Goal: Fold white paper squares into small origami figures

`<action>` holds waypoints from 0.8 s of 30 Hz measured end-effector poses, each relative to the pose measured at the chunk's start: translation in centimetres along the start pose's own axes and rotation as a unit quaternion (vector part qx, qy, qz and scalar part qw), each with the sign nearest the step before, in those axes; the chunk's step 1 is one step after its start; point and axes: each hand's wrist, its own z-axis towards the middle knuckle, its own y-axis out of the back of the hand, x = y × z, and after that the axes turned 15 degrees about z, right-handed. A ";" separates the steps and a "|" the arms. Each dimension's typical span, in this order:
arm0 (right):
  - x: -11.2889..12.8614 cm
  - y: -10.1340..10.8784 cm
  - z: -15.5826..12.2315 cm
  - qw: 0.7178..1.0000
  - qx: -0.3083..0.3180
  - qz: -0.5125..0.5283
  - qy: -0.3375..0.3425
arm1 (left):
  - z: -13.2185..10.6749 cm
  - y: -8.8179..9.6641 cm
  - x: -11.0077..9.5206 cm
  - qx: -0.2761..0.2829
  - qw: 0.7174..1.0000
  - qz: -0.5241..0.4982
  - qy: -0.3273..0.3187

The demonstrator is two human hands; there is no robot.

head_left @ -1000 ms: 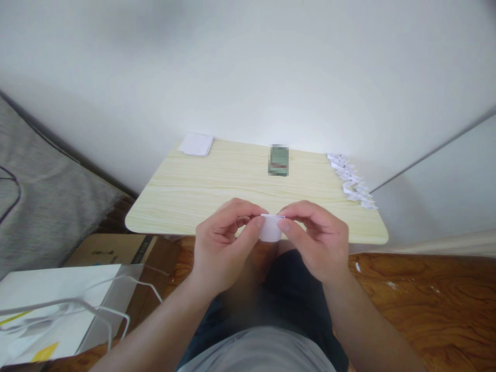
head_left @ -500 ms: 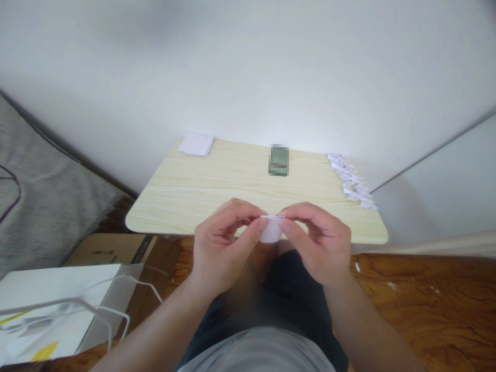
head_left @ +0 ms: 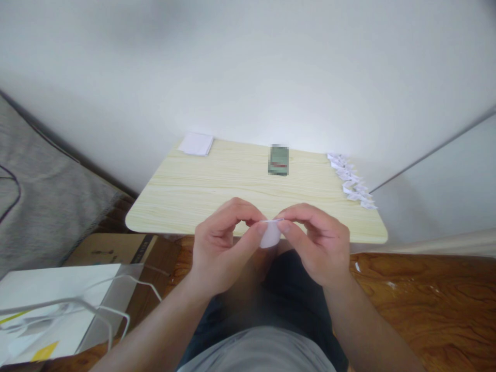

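Observation:
A small piece of white paper (head_left: 270, 235) is held over the near edge of the table, its top edge showing as a thin fold line and its lower part hanging down. My left hand (head_left: 228, 245) pinches its left side between thumb and forefinger. On the right side, the thumb and forefinger of my right hand (head_left: 315, 243) grip it the same way. The fingertips cover both upper corners. Several folded white paper pieces (head_left: 351, 181) lie in a row along the table's right edge. A stack of white paper sheets (head_left: 196, 144) rests at the back left corner.
The pale wood-grain table (head_left: 174, 191) stands against a white wall. A blurred green item (head_left: 279, 160) lies at its back middle. Low on the left are a cardboard box (head_left: 108, 249), a white box (head_left: 96, 294) and white cables (head_left: 127, 320). Paper scraps lie on the wooden floor (head_left: 426, 310).
The paper's held edge has dipped slightly toward me, and its lower part hangs a little lower. Both hands keep their pinch and have barely moved.

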 end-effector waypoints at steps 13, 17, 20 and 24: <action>0.2 -0.2 -0.1 1.000 0.002 -0.015 -0.008 | 0.0 -0.2 -0.1 -0.020 1.000 -0.007 -0.016; 0.2 -0.1 -0.1 1.000 -0.015 -0.006 -0.014 | 0.0 -0.3 -0.1 -0.019 1.000 -0.002 -0.016; 0.0 0.2 0.0 0.998 0.005 0.014 -0.061 | 0.0 -0.4 0.2 -0.017 1.000 -0.014 0.011; -1.0 0.4 0.0 0.995 0.022 0.032 -0.091 | 0.1 -0.6 0.8 -0.019 0.997 -0.053 0.053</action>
